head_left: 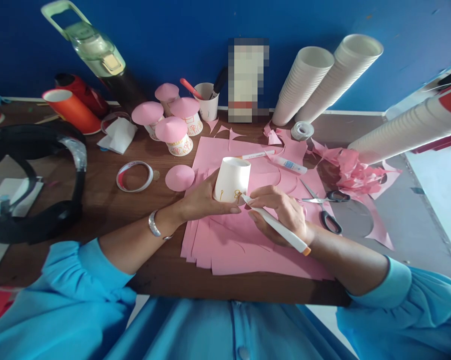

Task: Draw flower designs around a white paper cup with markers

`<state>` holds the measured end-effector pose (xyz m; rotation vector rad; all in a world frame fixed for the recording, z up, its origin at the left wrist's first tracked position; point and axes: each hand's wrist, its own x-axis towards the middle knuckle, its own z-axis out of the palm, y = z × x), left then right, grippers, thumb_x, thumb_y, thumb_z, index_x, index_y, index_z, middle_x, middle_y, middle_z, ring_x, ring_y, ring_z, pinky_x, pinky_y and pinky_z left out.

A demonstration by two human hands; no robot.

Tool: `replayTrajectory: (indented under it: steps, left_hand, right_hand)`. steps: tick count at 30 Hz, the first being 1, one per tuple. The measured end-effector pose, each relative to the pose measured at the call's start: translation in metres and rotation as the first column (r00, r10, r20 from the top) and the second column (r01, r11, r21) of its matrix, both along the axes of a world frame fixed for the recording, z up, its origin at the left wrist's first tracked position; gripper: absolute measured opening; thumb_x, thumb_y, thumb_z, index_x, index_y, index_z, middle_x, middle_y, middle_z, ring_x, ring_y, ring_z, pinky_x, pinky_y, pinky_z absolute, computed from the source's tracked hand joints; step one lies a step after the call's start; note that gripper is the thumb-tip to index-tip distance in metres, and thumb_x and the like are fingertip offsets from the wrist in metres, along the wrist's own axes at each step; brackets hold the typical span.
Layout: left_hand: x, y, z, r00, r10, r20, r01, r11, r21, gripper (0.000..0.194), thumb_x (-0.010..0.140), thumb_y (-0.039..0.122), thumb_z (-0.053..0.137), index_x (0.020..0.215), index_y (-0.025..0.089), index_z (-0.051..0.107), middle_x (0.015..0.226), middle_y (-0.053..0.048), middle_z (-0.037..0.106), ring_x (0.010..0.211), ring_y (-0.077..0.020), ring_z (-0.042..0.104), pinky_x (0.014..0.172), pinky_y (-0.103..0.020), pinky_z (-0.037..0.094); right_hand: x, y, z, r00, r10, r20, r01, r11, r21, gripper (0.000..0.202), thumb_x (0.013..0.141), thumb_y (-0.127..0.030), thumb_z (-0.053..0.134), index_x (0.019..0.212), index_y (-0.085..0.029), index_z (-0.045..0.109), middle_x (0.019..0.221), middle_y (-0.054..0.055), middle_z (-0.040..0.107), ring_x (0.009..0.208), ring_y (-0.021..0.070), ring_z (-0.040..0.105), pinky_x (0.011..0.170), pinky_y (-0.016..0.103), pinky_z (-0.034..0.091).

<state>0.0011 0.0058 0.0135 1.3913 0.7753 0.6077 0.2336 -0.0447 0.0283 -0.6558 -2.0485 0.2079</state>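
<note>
My left hand (204, 197) holds a white paper cup (233, 175) around its side, above the pink sheets (225, 250). Orange flower drawings show near the cup's lower edge. A white marker (283, 231) with an orange end is gripped in my right hand (281, 212), its tip at the drawn flower. Left of the cup lies a pink paper cone (179, 178). Behind it stand several small cups with pink cone tops, such as the front one (179, 145), which bears drawings.
Scissors (328, 200), a glue tube (288, 164) and crumpled pink scraps (355, 170) lie to the right. Tall stacks of cups (304, 82) stand behind. A tape ring (134, 176), a bottle (97, 55) and a black headset-like object (67, 190) are on the left.
</note>
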Motion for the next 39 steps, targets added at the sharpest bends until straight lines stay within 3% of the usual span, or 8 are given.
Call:
replayTrajectory:
  steps: [21,28,39]
  left_hand:
    - [-0.006,0.0,-0.007,0.999,0.012,-0.034,-0.013,0.999,-0.039,0.086,0.069,0.051,0.1,0.139,0.022,0.061,0.114,-0.009,0.076,0.107,-0.0298,0.072,0.093,-0.044,0.06]
    - [-0.005,0.0,-0.009,1.0,0.005,0.018,-0.003,0.998,-0.071,0.087,0.069,0.049,0.101,0.141,0.023,0.059,0.112,-0.007,0.075,0.102,-0.0267,0.072,0.088,-0.041,0.06]
    - [-0.005,0.0,-0.008,1.0,0.0,0.021,0.002,0.996,-0.092,0.084,0.067,0.048,0.102,0.133,0.02,0.059,0.108,-0.007,0.077,0.1,-0.0271,0.074,0.087,-0.04,0.059]
  right_hand:
    - [-0.002,-0.003,-0.004,0.996,-0.08,-0.043,0.078,0.996,-0.034,0.023,0.101,-0.011,0.067,0.12,-0.024,0.064,0.094,0.005,0.077,0.084,0.0198,0.08,0.061,0.027,0.064]
    - [-0.002,-0.002,-0.002,0.996,-0.08,-0.028,0.079,0.997,-0.007,0.015,0.103,-0.013,0.065,0.115,-0.022,0.062,0.092,0.005,0.076,0.08,0.0186,0.08,0.056,0.025,0.062]
    - [-0.001,-0.003,0.0,0.999,-0.041,-0.009,0.041,0.999,0.0,0.021,0.102,-0.011,0.064,0.118,-0.023,0.062,0.09,0.002,0.076,0.082,0.0187,0.081,0.062,0.027,0.067]
